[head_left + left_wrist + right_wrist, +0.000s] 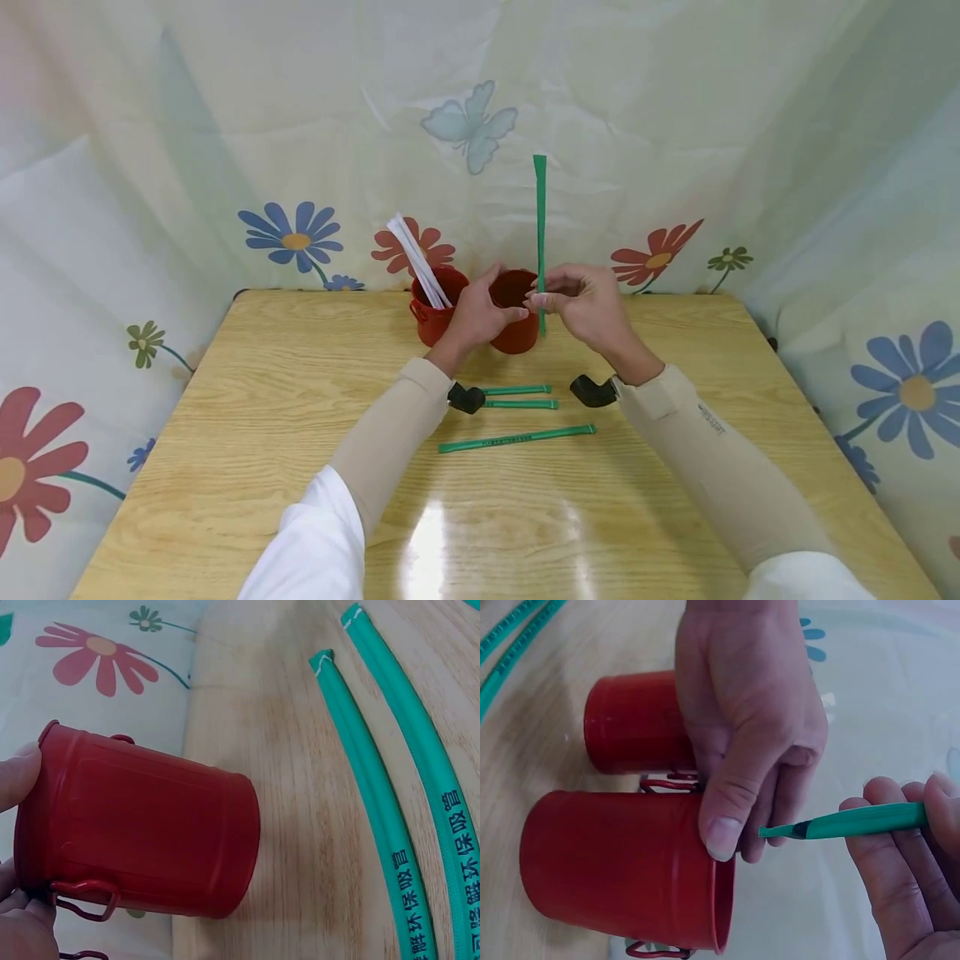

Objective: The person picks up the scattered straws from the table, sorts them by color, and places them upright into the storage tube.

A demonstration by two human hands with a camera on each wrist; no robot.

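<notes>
Three green straws (517, 439) lie on the worktop (300, 375), seemingly left to do; farther, the right hand (588, 304) pinches a fourth straw (541, 225) upright near the right bucket (516, 339), not yet inside; the left hand (480, 312), spread partway, grips that bucket's rim; white straws (416, 260) already lean in the left bucket (432, 329).

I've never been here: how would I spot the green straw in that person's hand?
Near the far edge of the table, two red buckets stand side by side. By the right-hand bucket, the right hand pinches a green straw. It is upright, while the other green straws lie flat on the table.
</notes>
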